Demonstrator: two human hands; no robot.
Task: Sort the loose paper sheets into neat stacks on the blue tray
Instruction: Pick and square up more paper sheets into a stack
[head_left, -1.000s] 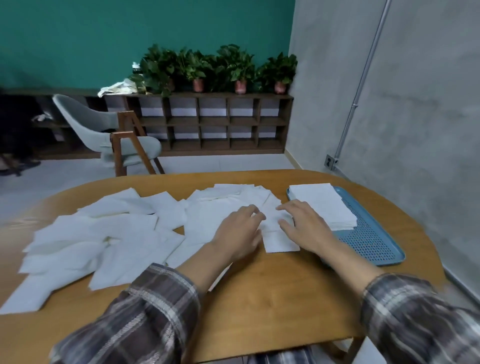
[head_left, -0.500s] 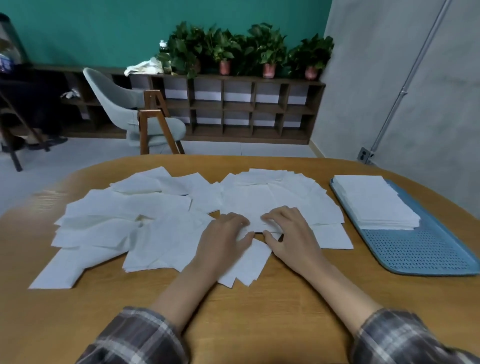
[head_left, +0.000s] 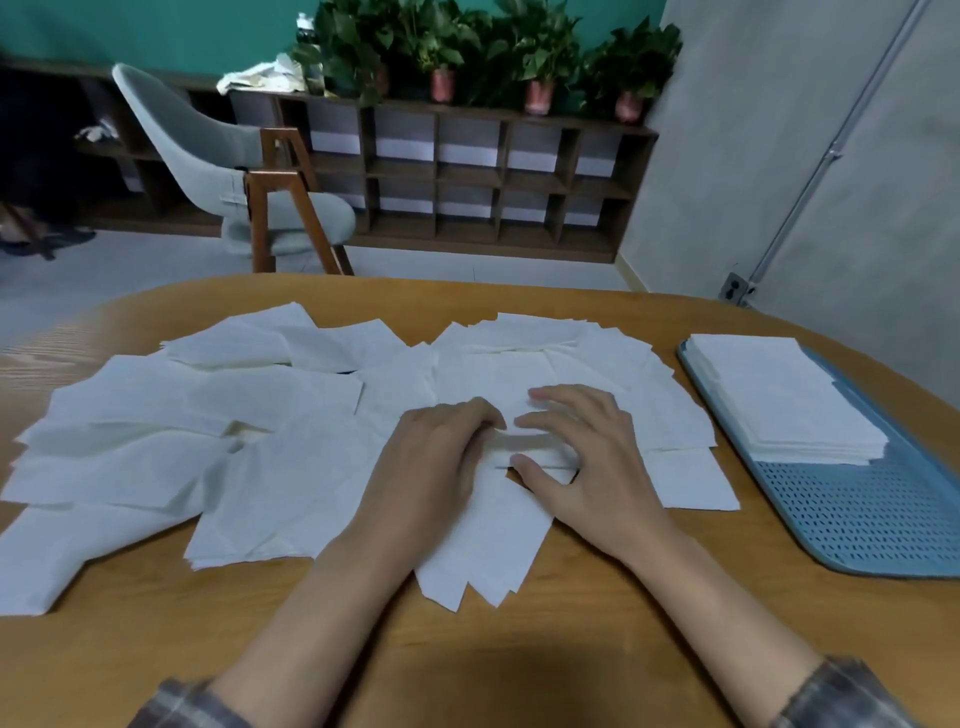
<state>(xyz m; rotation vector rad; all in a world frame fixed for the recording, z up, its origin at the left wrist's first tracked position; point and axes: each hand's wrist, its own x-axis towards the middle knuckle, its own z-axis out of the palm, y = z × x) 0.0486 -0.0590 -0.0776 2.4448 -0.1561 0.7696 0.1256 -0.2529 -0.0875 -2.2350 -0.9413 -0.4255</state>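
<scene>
On the wooden surface (head_left: 519, 649), you've moved off the blue tray (head_left: 857, 519): right hand (head_left: 587, 467) splays its fingers on loose sheets (head_left: 208, 415), left hand (head_left: 431, 467) curls them, grip unclear; gathering restarts.

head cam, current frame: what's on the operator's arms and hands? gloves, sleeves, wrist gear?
No gloves: the left hand and right hand are bare, with no rings, watch or markers visible. The left sleeve and right sleeve are grey plaid fabric with pale stripes, leaving both forearms uncovered. No cables or straps.
</scene>
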